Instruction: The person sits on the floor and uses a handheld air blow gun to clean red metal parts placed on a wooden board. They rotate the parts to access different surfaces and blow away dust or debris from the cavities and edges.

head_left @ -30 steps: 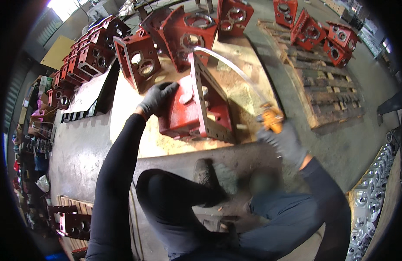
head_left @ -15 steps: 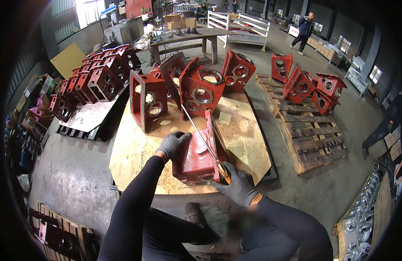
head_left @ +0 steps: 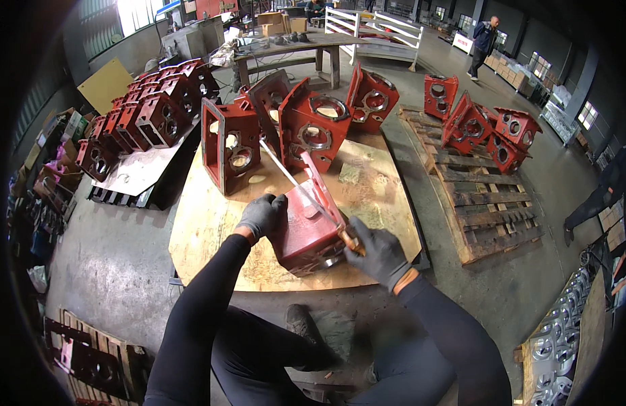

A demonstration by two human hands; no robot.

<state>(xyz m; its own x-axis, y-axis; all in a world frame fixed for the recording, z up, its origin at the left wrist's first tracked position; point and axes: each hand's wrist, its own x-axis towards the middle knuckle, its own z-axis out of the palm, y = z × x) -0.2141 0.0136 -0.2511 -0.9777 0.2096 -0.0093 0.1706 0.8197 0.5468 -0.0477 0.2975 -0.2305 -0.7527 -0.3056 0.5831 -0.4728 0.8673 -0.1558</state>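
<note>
One box-shaped, red-painted metal housing (head_left: pixel 303 237) on a pale, angular wooden board (head_left: pixel 206 223), before other red housings (head_left: pixel 338 139). Rests the grey-gloved left hand (head_left: pixel 261 215), half curled, at its left edge; cannot tell if gripping. Clasps an orange-handled, long thin metal tool (head_left: pixel 286 168) in the closed, grey-gloved right hand (head_left: pixel 382 254).

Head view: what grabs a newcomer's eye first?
The red metal box in the middle, near the front edge of a pale wooden board: the gloved left hand is on its left side, and the right hand holds an orange-handled tool reaching across it. Then the similar red castings standing behind it, and the wooden pallet to the right, bearing more.
</note>
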